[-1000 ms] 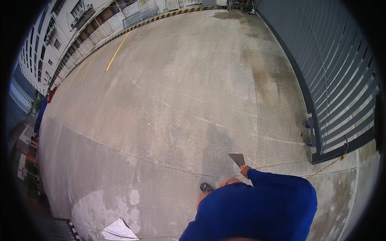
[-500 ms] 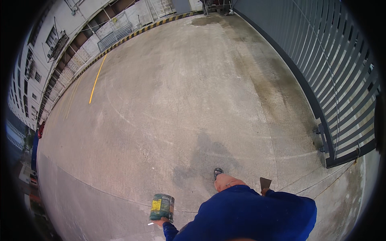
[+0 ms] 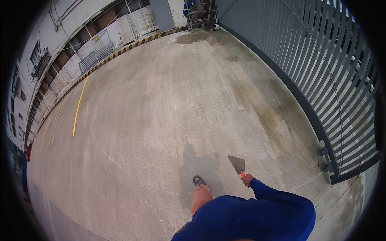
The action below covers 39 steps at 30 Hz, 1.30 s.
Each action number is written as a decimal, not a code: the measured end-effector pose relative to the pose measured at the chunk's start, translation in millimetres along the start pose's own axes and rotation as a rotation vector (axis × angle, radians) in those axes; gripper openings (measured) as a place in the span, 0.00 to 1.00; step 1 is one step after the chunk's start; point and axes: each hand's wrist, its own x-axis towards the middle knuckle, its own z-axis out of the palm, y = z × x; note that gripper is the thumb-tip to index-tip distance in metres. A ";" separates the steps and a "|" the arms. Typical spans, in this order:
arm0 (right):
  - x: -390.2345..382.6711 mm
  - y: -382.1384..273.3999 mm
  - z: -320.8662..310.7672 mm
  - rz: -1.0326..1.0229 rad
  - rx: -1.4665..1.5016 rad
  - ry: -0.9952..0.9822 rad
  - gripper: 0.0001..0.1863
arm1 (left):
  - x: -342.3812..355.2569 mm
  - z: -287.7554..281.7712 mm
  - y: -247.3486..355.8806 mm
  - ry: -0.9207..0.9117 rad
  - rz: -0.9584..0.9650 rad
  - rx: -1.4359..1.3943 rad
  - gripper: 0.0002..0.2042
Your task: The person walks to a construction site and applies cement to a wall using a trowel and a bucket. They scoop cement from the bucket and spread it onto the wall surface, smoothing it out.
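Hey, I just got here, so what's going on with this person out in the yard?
Someone in a blue long-sleeved top is out on bare concrete, with a pointed trowel in the right hand, gripped by its orange handle. The left hand is out of view. One sandalled foot shows ahead of the body. A slatted gray gate runs along the right, and another person is at the far end.

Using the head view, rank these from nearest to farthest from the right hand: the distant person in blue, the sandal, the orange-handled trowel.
1. Orange-handled trowel: gripped in the right hand.
2. Sandal: to the hand's left.
3. Person in blue: far ahead, near the top middle of the view.
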 end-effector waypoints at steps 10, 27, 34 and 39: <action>140.5 -111.4 19.3 -0.307 -1.276 -0.293 0.12 | 63.4 6.7 426.5 0.101 0.193 0.007 0.34; 498.7 -684.7 -32.0 0.168 0.083 0.019 0.13 | 153.8 208.9 870.7 0.107 0.055 -0.033 0.21; 649.1 -907.5 -49.4 0.007 0.172 0.159 0.17 | 182.9 336.4 1078.5 -0.101 0.016 0.049 0.18; 759.7 -938.4 -33.5 -0.230 -0.421 -0.038 0.16 | 231.1 369.3 1283.4 -0.143 0.100 -0.141 0.16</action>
